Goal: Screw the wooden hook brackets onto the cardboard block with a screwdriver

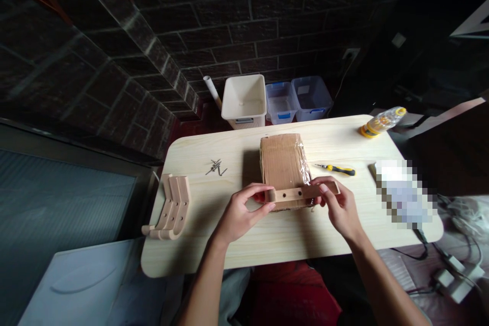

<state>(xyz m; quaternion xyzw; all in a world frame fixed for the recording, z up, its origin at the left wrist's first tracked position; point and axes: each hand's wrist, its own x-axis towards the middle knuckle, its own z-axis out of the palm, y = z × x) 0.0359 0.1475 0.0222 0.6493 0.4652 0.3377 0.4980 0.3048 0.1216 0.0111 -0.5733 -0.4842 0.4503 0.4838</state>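
Observation:
A curved wooden hook [290, 194] with two dark screw holes lies level across the near end of a cardboard box [281, 160]. My left hand [242, 211] pinches its rounded left end between thumb and fingers. At its flat right end, my right hand [339, 206] grips it with the thumb in front and fingers behind. Whether the hook rests on the box or hovers just over it, I cannot tell. Several similar wooden hooks [176, 206] lie side by side at the table's left. Loose screws [216, 167] form a small pile left of the box. A yellow-and-black screwdriver [336, 169] lies right of it.
The pale wooden table [214, 244] has rounded corners. On its right are a clear bottle [383, 122] with yellow ends and a blurred-out object [405, 191] with a cable. A cream bin [244, 99] and two clear plastic boxes [281, 102] stand behind. A power strip [458, 280] sits lower right.

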